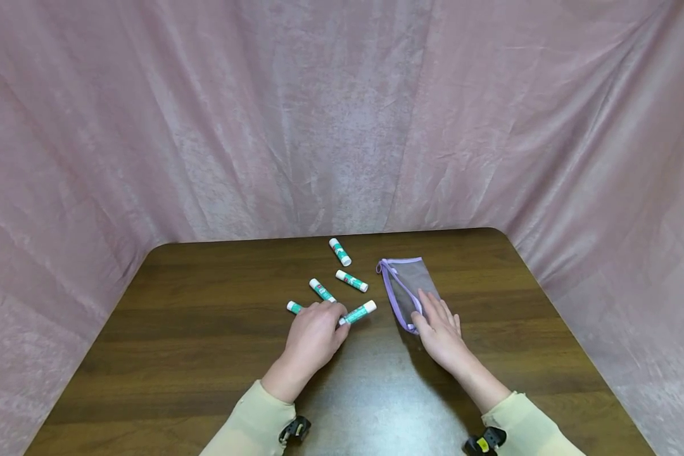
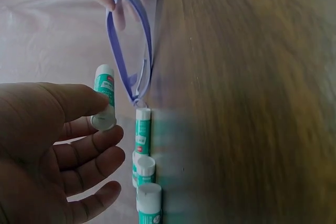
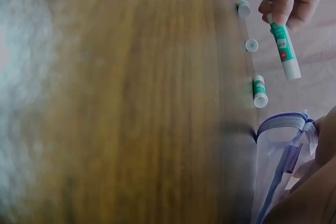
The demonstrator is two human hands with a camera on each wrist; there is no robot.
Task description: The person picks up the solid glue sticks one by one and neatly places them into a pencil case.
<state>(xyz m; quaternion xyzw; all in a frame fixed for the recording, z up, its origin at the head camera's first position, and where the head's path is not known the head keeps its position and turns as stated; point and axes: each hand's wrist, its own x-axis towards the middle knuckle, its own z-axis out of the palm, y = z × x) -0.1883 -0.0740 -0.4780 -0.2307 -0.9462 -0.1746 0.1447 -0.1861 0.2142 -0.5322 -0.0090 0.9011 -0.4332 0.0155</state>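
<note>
A white-capped green glue stick [image 1: 359, 313] is pinched between the thumb and fingers of my left hand [image 1: 313, 332], above the table. In the left wrist view this glue stick [image 2: 105, 95] stands out past the thumb, while the other fingers are loosely bent. My right hand [image 1: 441, 335] holds the near end of a grey mesh zip pouch [image 1: 418, 275] with purple trim. Seen from the left wrist, the pouch's purple-edged mouth [image 2: 111, 35] gapes, with the right thumb at its rim. Part of the right fingers is hidden behind the mesh.
More glue sticks lie on the brown wooden table [image 1: 205, 354]: one at the back [image 1: 339, 252], one left of the pouch [image 1: 351, 280], one beyond the left hand [image 1: 322, 290], and one partly covered by that hand [image 1: 294, 307]. A pink curtain [image 1: 342, 126] hangs behind.
</note>
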